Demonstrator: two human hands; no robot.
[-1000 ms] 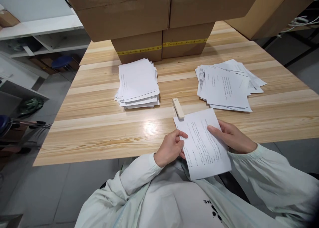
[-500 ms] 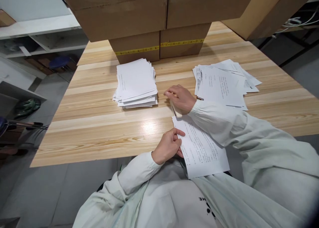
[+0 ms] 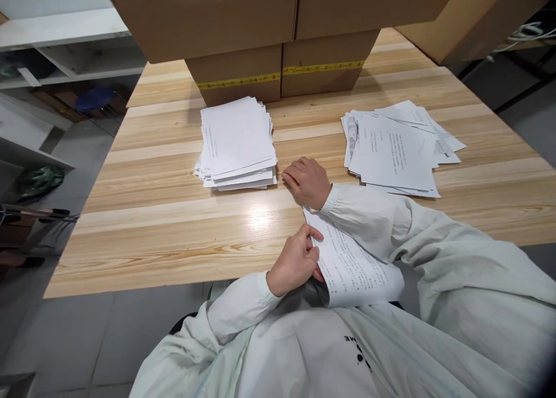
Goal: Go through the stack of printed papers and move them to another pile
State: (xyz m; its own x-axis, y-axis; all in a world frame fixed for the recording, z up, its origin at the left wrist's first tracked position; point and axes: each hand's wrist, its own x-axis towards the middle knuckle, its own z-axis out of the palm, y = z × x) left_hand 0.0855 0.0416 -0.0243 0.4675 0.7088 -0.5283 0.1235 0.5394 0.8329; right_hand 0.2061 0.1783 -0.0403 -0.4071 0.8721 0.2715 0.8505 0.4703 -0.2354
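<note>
Left hand point(image 3: 295, 258) closed in a pinch on the printed paper point(image 3: 351, 270); left edge of the paper gripped, index finger laid on top, other fingers partly tucked beneath; right hand point(image 3: 307, 182) set palm down at the paper's far end, fingers bent and held together; whatever is under that palm is hidden, so whether anything is gripped cannot be told; paper partly covered by the right sleeve point(image 3: 373, 218), which is stretched across it; far part of the paper placed over the table point(image 3: 174, 224), near part extended past the front edge and bowed, close to the white shirt point(image 3: 304, 351).

Beyond the hands, a thick paper stack point(image 3: 238, 140) is placed to the left, edges uneven; a looser paper pile point(image 3: 393, 149) is placed to the right, sheets fanned at different angles; right hand positioned between the two, apart from both.

Farther back, upper cartons point(image 3: 234, 15) are stacked on lower cartons point(image 3: 234, 68), the latter banded with yellow tape point(image 3: 243, 81); another carton point(image 3: 460, 21) is seen at far right; white shelving point(image 3: 69, 24), a blue stool point(image 3: 93, 98) and a dark green bag point(image 3: 39, 181) are seen at left.
</note>
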